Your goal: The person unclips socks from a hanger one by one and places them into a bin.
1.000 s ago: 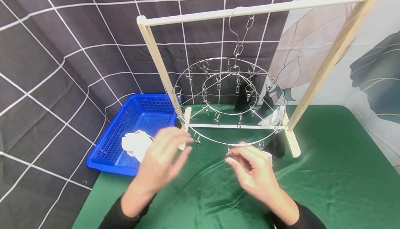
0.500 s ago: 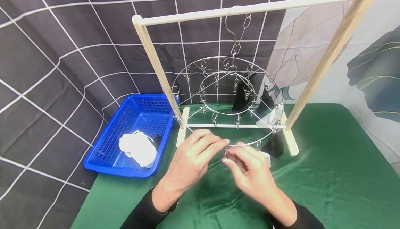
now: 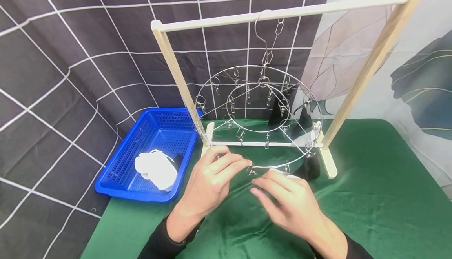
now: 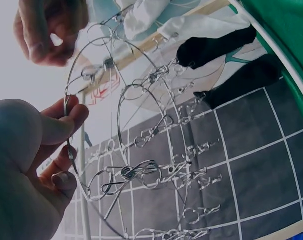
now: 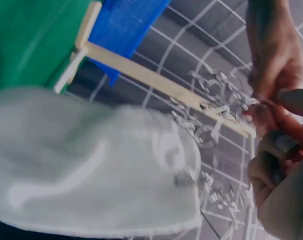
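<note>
My left hand [image 3: 212,180] pinches the outer wire of a round metal clip hanger [image 3: 268,167] at its near side; the left wrist view shows thumb and fingertips on the wire. Just right of those fingertips hangs a small metal clip [image 3: 251,171] with nothing in it. My right hand [image 3: 293,204] is a little below and right of that clip, thumb and fingers apart and holding nothing. A white sock [image 5: 91,175] hangs from a clip close by the right wrist; in the head view the right hand mostly hides it. Black socks [image 4: 216,47] hang further round the ring.
The hanger hooks over the top bar [image 3: 293,12] of a wooden stand on a green cloth [image 3: 381,196]. At the left, a blue basket [image 3: 130,194] holds a bunched white cloth item [image 3: 157,170] and something dark. A dark gridded curtain [image 3: 53,106] backs the table.
My left hand has come from beside the basket to the ring's near side and grips it. My right fingers have let go of the clip and spread below it. The hanger has turned slightly.
</note>
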{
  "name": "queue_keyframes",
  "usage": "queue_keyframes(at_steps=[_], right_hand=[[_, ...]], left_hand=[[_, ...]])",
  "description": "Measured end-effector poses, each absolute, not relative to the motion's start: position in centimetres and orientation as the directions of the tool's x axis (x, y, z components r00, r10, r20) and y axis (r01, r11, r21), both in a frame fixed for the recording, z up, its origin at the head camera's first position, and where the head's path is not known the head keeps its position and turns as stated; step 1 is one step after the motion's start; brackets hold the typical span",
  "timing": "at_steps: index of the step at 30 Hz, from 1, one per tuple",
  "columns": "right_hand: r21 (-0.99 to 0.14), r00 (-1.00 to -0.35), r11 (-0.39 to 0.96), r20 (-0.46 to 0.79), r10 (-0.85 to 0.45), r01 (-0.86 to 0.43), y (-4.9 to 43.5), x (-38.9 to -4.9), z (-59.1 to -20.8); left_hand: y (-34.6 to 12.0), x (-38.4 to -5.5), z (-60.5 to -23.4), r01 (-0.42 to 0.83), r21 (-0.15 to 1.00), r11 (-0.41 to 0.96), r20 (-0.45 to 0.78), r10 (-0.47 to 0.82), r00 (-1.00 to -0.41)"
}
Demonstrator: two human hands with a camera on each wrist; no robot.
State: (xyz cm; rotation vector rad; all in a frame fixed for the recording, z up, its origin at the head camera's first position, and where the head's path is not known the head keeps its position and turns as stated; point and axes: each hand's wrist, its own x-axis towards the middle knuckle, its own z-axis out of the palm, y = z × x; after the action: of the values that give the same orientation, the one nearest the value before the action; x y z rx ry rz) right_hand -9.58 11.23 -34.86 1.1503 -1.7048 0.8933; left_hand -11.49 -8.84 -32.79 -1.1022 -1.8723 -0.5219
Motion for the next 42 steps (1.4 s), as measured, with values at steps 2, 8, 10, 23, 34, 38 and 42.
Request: queue_keyframes(at_steps=[2, 8, 10, 23, 34, 38, 42], right_hand=[[-0.046, -0.135, 0.285, 0.944, -0.302, -0.957, 11.6, -9.7, -34.0], [-0.041, -0.163, 0.405, 0.949, -0.271, -0.913, 13.8, -10.6, -32.9], [-0.056, -0.217, 0.461, 0.927, -0.305, -0.885, 14.8, -10.9, -33.0], [-0.014, -0.220, 0.473, 0.897, -0.383, -0.881, 16.4, -11.9, -34.2], [0.022, -0.160, 0.480, 0.928, -0.335, -0.877, 15.4, -11.9, -34.3], [0.022, -0.164, 0.492, 0.929, -0.331, -0.870, 15.2, -11.8, -34.4], [0.020, -0.170, 0.499, 0.927, -0.333, -0.866, 15.0, -11.6, -34.5]], left_hand=[[-9.1, -11.5, -32.7, 0.855, -0.065, 0.515, 0.844, 0.485, -0.228], [-10.0, -11.7, -32.4, 0.857, -0.061, 0.512, 0.840, 0.490, -0.233], [-10.4, -11.9, -32.2, 0.857, -0.059, 0.512, 0.841, 0.489, -0.234], [-11.6, -12.8, -32.2, 0.869, -0.031, 0.493, 0.842, 0.482, -0.243], [-10.7, -11.6, -31.7, 0.948, 0.044, 0.316, 0.849, 0.488, -0.202], [-11.0, -10.9, -33.0, 0.945, 0.313, 0.095, 0.631, 0.723, -0.281], [-11.0, -11.5, -35.9, 0.768, 0.556, 0.318, 0.132, 0.879, -0.459]])
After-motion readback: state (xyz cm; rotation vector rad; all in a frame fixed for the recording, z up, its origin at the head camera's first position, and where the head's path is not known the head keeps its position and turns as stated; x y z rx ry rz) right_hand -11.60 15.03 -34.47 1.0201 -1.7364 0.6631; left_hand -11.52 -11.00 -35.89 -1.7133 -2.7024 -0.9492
